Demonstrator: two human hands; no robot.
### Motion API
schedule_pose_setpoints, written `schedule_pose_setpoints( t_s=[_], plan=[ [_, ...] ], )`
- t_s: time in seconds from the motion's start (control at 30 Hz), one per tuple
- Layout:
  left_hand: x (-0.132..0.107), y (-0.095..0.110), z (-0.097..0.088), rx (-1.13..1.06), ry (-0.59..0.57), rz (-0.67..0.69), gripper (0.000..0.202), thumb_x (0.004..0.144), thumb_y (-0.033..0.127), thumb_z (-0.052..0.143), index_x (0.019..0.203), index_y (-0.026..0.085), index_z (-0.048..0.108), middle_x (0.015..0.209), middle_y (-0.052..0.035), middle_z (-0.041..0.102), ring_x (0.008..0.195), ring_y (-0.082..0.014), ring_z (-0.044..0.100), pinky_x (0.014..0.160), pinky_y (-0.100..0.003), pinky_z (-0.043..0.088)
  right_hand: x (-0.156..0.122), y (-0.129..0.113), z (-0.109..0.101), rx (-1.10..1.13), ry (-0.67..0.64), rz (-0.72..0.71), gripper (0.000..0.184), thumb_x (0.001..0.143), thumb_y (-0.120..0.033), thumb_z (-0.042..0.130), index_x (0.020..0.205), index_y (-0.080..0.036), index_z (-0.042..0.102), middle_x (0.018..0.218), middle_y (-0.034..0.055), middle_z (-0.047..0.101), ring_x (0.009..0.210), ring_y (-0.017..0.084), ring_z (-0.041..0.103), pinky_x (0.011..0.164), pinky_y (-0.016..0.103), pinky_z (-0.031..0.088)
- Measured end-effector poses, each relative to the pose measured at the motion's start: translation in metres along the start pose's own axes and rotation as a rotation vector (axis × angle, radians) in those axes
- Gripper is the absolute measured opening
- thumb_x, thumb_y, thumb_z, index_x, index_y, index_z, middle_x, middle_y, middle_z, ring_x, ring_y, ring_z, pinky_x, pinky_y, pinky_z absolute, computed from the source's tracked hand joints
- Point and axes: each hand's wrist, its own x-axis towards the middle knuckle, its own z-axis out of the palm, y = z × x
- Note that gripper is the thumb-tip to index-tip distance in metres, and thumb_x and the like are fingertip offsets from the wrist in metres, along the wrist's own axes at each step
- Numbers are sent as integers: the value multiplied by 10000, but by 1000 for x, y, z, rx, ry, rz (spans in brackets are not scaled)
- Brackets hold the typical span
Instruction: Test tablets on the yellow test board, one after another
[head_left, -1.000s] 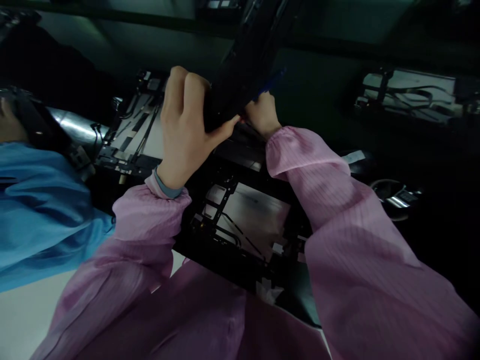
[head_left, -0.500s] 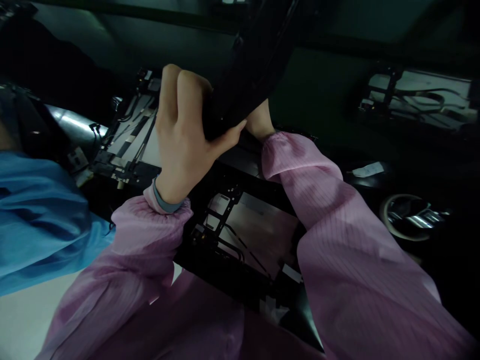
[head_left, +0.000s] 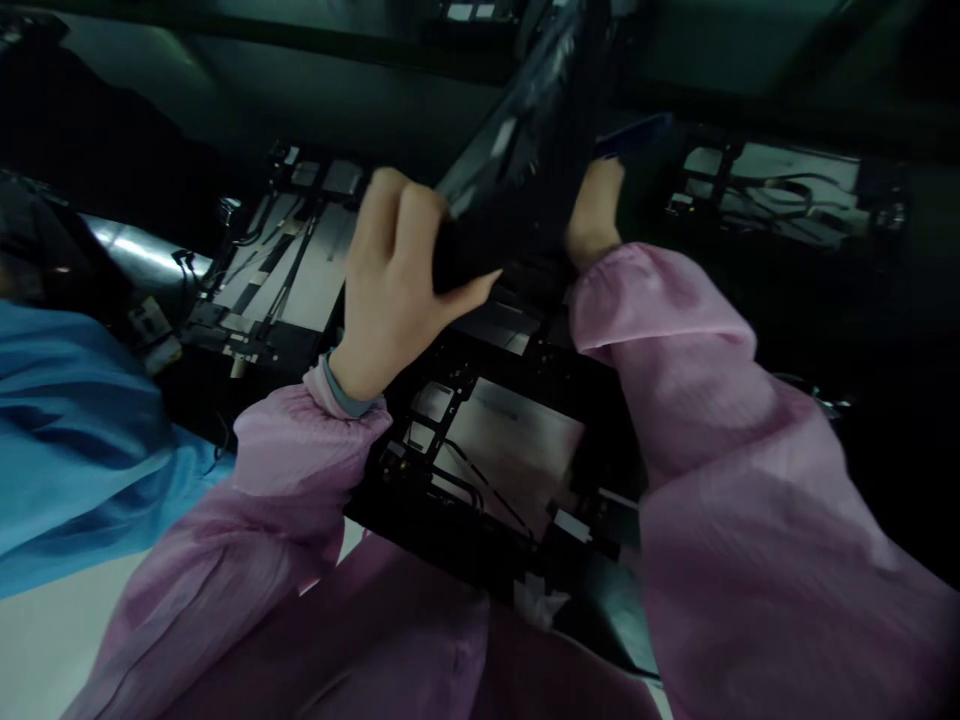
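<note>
My left hand [head_left: 397, 270] is closed around the near edge of a dark flat panel-like piece [head_left: 517, 190], its thumb along the lower side. That piece is raised and tilted, its far end running up to the top of the view. Behind its right side is my right hand [head_left: 596, 210]; its fingers are mostly hidden and blurred. Close to those fingers sticks out a dark blue slim object [head_left: 637, 135], whose kind I cannot make out. Below both hands lies an opened electronic device [head_left: 510, 450] with a silvery plate and black cables.
Another opened device [head_left: 315, 260] lies to the left, and a further one [head_left: 795, 190] at the back right. A co-worker's blue sleeve [head_left: 82, 430] reaches in from the left. White tape-like scraps [head_left: 536, 600] are near my front edge.
The dark panel has swung right and turned, so more of its glossy face shows. Both hands have shifted right, the right one further, and the blue object has come into sight.
</note>
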Motion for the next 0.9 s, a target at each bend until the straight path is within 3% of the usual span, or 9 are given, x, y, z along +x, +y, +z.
schedule_pose_setpoints(
  t_s=[0.1, 0.23, 0.4, 0.53, 0.6, 0.73, 0.83, 0.9],
  plan=[
    [-16, 10, 13, -58, -147, 147, 300, 857, 420, 628, 941, 213, 427, 988, -88, 506, 987, -269, 552, 821, -406, 493, -3, -13, -49, -64, 328, 68, 263, 933, -177, 434, 672, -201, 460, 652, -35, 490, 760, 107, 612, 744, 224, 494],
    [-39, 21, 33, -28, -354, 413, 261, 821, 281, 679, 955, 173, 482, 982, -104, 540, 940, -274, 554, 776, -377, 477, -24, -25, -86, 56, 479, 126, 244, 901, -174, 452, 668, -211, 514, 487, -60, 454, 456, 112, 560, 448, 211, 429],
    [-42, 27, 39, 24, -375, 488, 319, 814, 321, 698, 1008, 124, 540, 1005, -125, 561, 950, -273, 544, 793, -356, 462, -53, -42, -82, 129, 434, 93, 251, 861, -156, 492, 623, -204, 555, 440, -56, 466, 381, 86, 522, 362, 181, 376],
    [-42, 32, 11, -86, -339, 480, 519, 826, 584, 593, 1002, 96, 583, 958, -140, 585, 912, -274, 557, 811, -371, 464, -77, -70, -62, 130, 210, -25, 164, 810, -244, 587, 661, -184, 620, 463, -46, 506, 429, 99, 565, 392, 176, 422],
    [-54, 33, -17, -208, -308, 395, 546, 859, 631, 504, 1002, 112, 592, 901, -117, 606, 848, -241, 565, 783, -354, 472, -94, -90, -46, 124, 24, -74, 183, 813, -333, 607, 716, -182, 644, 501, -35, 539, 472, 109, 587, 423, 186, 452],
    [-99, 19, -77, -457, -212, -11, 242, 960, 391, 470, 921, 181, 583, 785, -33, 619, 728, -154, 562, 673, -268, 447, -137, -128, 6, 148, -369, -86, 276, 842, -452, 597, 842, -185, 666, 620, -9, 598, 592, 133, 643, 471, 197, 484],
    [-132, -10, -101, -486, -55, -413, 141, 946, 284, 497, 886, 188, 580, 747, -7, 608, 680, -121, 559, 641, -240, 418, -159, -143, 61, 162, -537, -76, 314, 860, -470, 563, 761, -180, 630, 533, -37, 520, 555, 131, 638, 465, 193, 480],
    [-145, -32, -107, -455, 38, -615, 108, 927, 266, 521, 883, 187, 581, 721, 8, 595, 647, -111, 546, 617, -233, 398, -166, -141, 96, 155, -557, -68, 289, 848, -432, 559, 706, -182, 588, 482, -56, 481, 511, 128, 626, 453, 190, 474]
  ],
)
